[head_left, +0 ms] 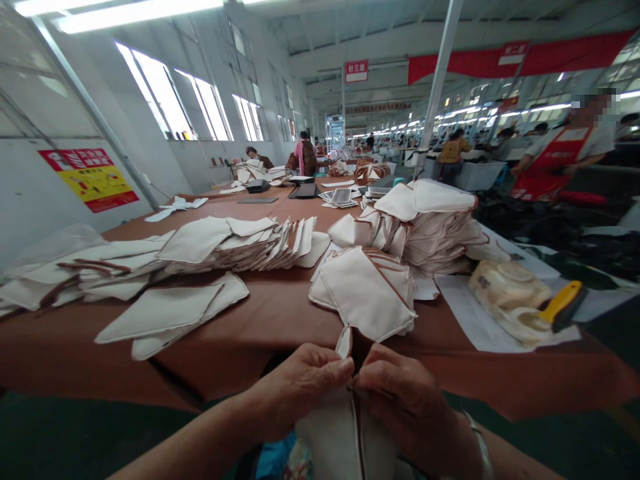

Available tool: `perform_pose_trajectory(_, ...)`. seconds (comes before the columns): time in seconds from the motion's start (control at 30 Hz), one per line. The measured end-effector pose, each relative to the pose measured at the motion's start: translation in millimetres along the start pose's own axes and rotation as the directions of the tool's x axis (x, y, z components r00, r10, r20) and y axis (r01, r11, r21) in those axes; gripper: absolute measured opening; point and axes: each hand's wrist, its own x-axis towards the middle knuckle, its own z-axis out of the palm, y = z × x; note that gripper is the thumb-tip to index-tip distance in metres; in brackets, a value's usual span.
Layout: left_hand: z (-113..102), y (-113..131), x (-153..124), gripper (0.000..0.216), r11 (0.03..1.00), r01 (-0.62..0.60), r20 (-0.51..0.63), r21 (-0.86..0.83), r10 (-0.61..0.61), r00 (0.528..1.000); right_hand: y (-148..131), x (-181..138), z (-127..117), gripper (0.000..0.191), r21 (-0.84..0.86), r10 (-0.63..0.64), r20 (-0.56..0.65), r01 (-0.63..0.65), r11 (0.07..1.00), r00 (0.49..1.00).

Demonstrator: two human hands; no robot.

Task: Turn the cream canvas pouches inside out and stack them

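My left hand (300, 387) and my right hand (400, 400) are both closed on one white fabric piece (340, 433) with a brown seam down its middle, held close to me below the table's front edge. Thumbs and fingertips pinch its top edge together, and a small white corner sticks up between them. Just beyond my hands, a short stack of similar white pieces with brown trim (367, 293) lies on the brown table (270, 320).
Fanned rows of white pieces (240, 243) cover the table's left, with flat ones (165, 313) nearer. A tall pile (435, 223) stands at the right beside a bagged item and a yellow-handled tool (563, 303). Other people work at the far end and right.
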Motion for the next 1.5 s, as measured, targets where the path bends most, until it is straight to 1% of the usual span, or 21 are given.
perform_pose_trajectory(0.13, -3.9, -0.1, 0.6, 0.05, 0.994, 0.007, 0.028, 0.111, -0.011, 1.0, 1.1, -3.7, 0.8, 0.015, -0.132, -0.073, 0.062, 0.08, 0.988, 0.995)
perform_pose_trajectory(0.2, -5.9, -0.1, 0.1, 0.05, 0.992, 0.031, 0.056, 0.122, -0.038, 0.998, -0.4, -7.1, -0.3, 0.016, -0.152, -0.097, 0.055, 0.104, 0.983, 0.994)
perform_pose_trajectory(0.23, -6.6, 0.2, -0.5, 0.049, 0.991, 0.037, 0.068, 0.126, -0.046, 0.997, -1.8, -9.0, -1.6, 0.016, -0.141, -0.084, 0.04, 0.088, 0.986, 0.996)
perform_pose_trajectory(0.27, -7.2, 0.8, -1.3, 0.049, 0.99, 0.037, 0.077, 0.133, -0.048, 0.996, -3.4, -10.9, -3.1, 0.015, -0.102, -0.037, 0.023, 0.039, 0.994, 0.999)
perform_pose_trajectory(0.33, -7.7, 2.6, -3.3, 0.047, 0.986, 0.02, 0.091, 0.167, -0.036, 0.995, -6.7, -13.3, -6.9, 0.017, 0.08, 0.156, 0.016, -0.157, 0.984, 0.988)
perform_pose_trajectory(0.4, -7.7, 5.3, -5.5, 0.044, 0.977, -0.019, 0.116, 0.21, -0.006, 0.993, -8.9, -12.6, -10.6, 0.022, 0.301, 0.38, 0.08, -0.386, 0.872, 0.922)
perform_pose_trajectory(0.43, -7.4, 6.6, -6.5, 0.043, 0.973, -0.038, 0.132, 0.226, 0.008, 0.991, -9.4, -11.1, -12.2, 0.027, 0.375, 0.452, 0.125, -0.464, 0.803, 0.883)
perform_pose_trajectory(0.47, -7.0, 7.9, -7.4, 0.042, 0.97, -0.054, 0.145, 0.238, 0.019, 0.989, -9.4, -9.0, -13.6, 0.033, 0.42, 0.49, 0.17, -0.512, 0.749, 0.855)
perform_pose_trajectory(0.53, -6.1, 10.0, -9.0, 0.041, 0.964, -0.077, 0.159, 0.253, 0.036, 0.987, -8.1, -4.6, -15.9, 0.042, 0.452, 0.508, 0.252, -0.564, 0.691, 0.824)
perform_pose_trajectory(0.63, -5.1, 11.0, -10.7, 0.041, 0.957, -0.095, 0.159, 0.276, 0.052, 0.986, -4.9, -1.1, -18.6, 0.044, 0.483, 0.522, 0.378, -0.644, 0.594, 0.765)
perform_pose_trajectory(0.7, -5.2, 9.4, -11.3, 0.04, 0.952, -0.106, 0.156, 0.286, 0.063, 0.986, -4.0, -1.0, -19.3, 0.043, 0.499, 0.521, 0.416, -0.666, 0.554, 0.745)
perform_pose_trajectory(0.77, -5.8, 6.2, -10.9, 0.04, 0.95, -0.112, 0.154, 0.291, 0.069, 0.986, -5.1, -1.6, -18.5, 0.041, 0.514, 0.488, 0.403, -0.633, 0.579, 0.774)
perform_pose_trajectory(0.83, -6.4, 2.4, -9.5, 0.039, 0.952, -0.123, 0.15, 0.28, 0.083, 0.985, -7.6, -2.6, -16.2, 0.038, 0.489, 0.437, 0.338, -0.552, 0.676, 0.834)
perform_pose_trajectory(0.93, -5.7, 0.1, -7.3, 0.04, 0.948, -0.148, 0.138, 0.281, 0.112, 0.984, -9.7, -4.3, -13.4, 0.033, 0.303, 0.377, 0.196, -0.422, 0.854, 0.905)
perform_pose_trajectory(1.0, -3.5, 2.7, -7.0, 0.041, 0.916, -0.176, 0.117, 0.36, 0.142, 0.983, -8.8, -4.1, -14.8, 0.031, 0.223, 0.354, 0.17, -0.386, 0.895, 0.92)
perform_pose_trajectory(1.1, 0.7, 9.3, -7.8, 0.04, 0.818, -0.247, 0.108, 0.519, 0.224, 0.969, -6.5, 1.3, -21.4, 0.034, 0.295, 0.329, 0.304, -0.417, 0.86, 0.894)
perform_pose_trajectory(1.17, 2.7, 11.6, -7.6, 0.039, 0.768, -0.294, 0.119, 0.569, 0.277, 0.953, -5.9, 7.3, -25.4, 0.036, 0.322, 0.294, 0.37, -0.419, 0.849, 0.881)
perform_pose_trajectory(1.23, 3.2, 11.5, -6.1, 0.038, 0.777, -0.299, 0.114, 0.554, 0.286, 0.952, -5.5, 12.7, -26.6, 0.038, 0.342, 0.263, 0.373, -0.395, 0.852, 0.89)
perform_pose_trajectory(1.37, -1.8, 13.6, -3.3, 0.041, 0.899, -0.217, 0.159, 0.381, 0.167, 0.973, -1.3, 12.9, -21.3, 0.04, 0.47, 0.24, 0.361, -0.398, 0.788, 0.901)
perform_pose_trajectory(1.43, -8.3, 19.2, -5.0, 0.049, 0.882, -0.238, 0.19, 0.407, 0.173, 0.966, 2.8, 7.0, -18.5, 0.039, 0.498, 0.271, 0.361, -0.43, 0.753, 0.892)
perform_pose_trajectory(1.5, -17.7, 26.2, -9.4, 0.053, 0.814, -0.247, 0.205, 0.525, 0.161, 0.965, 7.6, -0.1, -18.8, 0.037, 0.492, 0.312, 0.355, -0.459, 0.74, 0.881)
